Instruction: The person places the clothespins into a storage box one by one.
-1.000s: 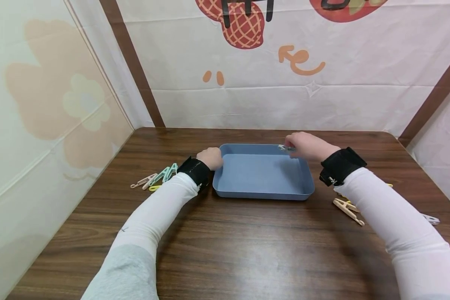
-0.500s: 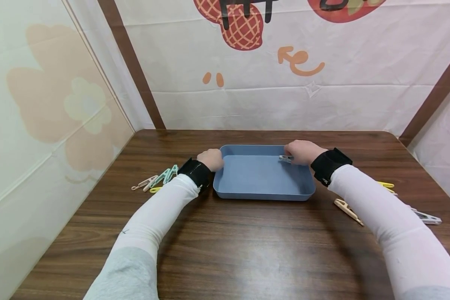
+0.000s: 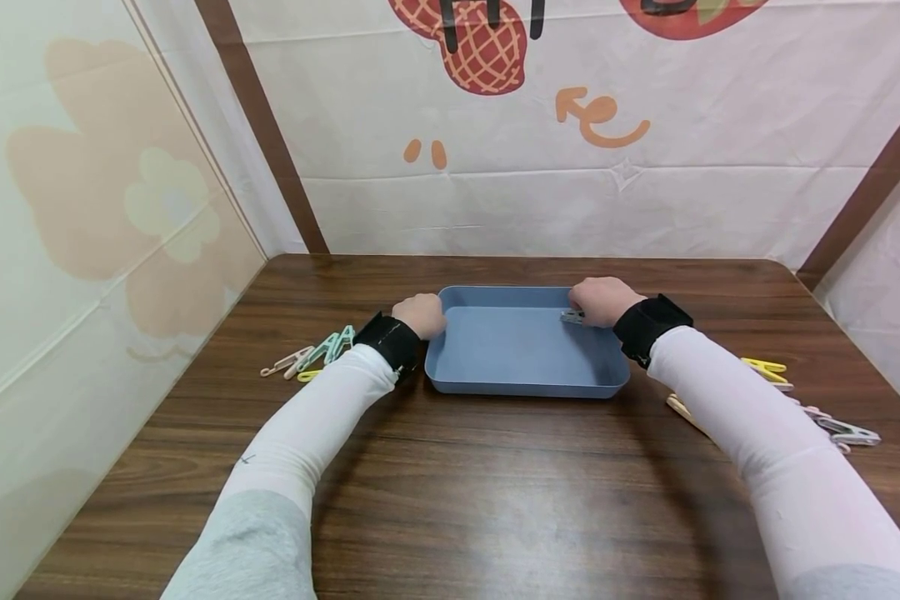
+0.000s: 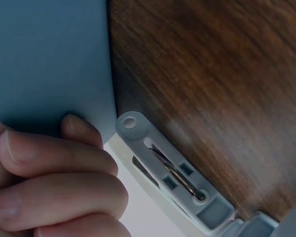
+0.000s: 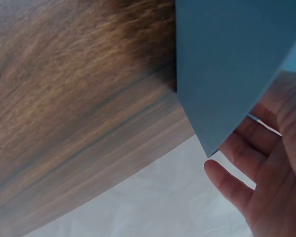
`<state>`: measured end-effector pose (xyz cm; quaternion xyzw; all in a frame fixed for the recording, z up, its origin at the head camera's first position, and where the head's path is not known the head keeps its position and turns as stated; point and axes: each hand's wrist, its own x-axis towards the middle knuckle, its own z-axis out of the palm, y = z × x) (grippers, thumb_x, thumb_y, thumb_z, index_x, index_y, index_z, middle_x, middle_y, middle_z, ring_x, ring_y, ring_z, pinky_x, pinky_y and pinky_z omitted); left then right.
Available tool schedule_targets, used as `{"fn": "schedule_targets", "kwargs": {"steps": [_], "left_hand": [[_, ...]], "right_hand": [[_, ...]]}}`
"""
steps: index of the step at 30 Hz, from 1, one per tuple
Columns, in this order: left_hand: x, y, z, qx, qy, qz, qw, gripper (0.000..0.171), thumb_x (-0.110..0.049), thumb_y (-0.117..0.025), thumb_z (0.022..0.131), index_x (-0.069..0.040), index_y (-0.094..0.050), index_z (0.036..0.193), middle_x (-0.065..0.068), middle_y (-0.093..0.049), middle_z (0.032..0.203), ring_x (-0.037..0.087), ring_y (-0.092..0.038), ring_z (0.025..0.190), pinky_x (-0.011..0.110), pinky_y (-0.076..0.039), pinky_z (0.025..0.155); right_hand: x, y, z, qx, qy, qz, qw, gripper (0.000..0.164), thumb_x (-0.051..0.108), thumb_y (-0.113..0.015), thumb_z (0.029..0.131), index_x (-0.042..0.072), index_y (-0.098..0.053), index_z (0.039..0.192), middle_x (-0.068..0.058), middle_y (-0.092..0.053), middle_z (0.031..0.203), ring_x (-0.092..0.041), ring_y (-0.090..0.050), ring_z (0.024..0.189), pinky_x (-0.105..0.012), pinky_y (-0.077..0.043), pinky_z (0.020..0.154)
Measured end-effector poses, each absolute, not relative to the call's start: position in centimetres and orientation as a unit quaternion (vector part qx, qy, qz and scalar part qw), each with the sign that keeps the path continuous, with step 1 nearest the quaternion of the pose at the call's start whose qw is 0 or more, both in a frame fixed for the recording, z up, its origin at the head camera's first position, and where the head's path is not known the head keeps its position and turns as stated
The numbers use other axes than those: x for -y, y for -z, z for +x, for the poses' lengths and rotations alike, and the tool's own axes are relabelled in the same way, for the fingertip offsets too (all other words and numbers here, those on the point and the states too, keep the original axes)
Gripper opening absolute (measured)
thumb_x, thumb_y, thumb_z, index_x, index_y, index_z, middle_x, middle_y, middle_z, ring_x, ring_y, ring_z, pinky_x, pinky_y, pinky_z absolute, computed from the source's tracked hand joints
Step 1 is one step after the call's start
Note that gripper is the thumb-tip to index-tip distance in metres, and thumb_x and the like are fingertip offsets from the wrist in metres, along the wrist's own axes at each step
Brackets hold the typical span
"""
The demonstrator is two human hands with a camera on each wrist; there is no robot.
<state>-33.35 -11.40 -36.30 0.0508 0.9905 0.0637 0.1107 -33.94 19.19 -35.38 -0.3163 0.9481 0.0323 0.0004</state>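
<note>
A blue rectangular tray [image 3: 521, 350] lies on the brown wooden table. My left hand [image 3: 420, 315] is at its left rim, fingers curled over the edge in the head view. In the left wrist view the curled fingers [image 4: 64, 158] are against the tray wall. Beside them shows a pale clothespin [image 4: 175, 175] with a metal spring and a hole in its rounded end; I cannot tell whether the hand holds it. My right hand [image 3: 606, 302] reaches over the tray's far right corner, pinching a silver-grey clothespin [image 3: 572, 317] above the tray floor. Most of that clothespin is hidden.
Left of the tray lie several clothespins: teal ones [image 3: 328, 348], pinkish ones [image 3: 288, 364] and a yellow one [image 3: 309, 376]. On the right are yellow clothespins [image 3: 763, 368], pale ones [image 3: 843, 431] and a beige one [image 3: 681, 407], partly under the right sleeve. A patterned cloth wall [image 3: 510, 208] stands behind.
My right hand has lowered toward the tray's far right corner with the silver-grey clothespin, its forearm shifting left and uncovering more clothespins on the right. The left hand stays at the rim.
</note>
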Motion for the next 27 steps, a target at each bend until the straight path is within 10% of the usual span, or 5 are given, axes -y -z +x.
{"fn": "schedule_targets", "kwargs": {"steps": [27], "left_hand": [[11.18, 35.51, -33.00, -0.989, -0.063, 0.053, 0.121, 0.024, -0.015, -0.043, 0.096, -0.008, -0.057, 0.077, 0.008, -0.058, 0.082, 0.023, -0.057, 0.075, 0.040, -0.049, 0.069]], "right_hand": [[-18.97, 35.91, -34.22, -0.959, -0.025, -0.281, -0.031, 0.013, 0.004, -0.074, 0.081, 0.000, -0.062, 0.080, -0.009, -0.058, 0.071, -0.023, -0.053, 0.064, -0.041, -0.047, 0.062]]}}
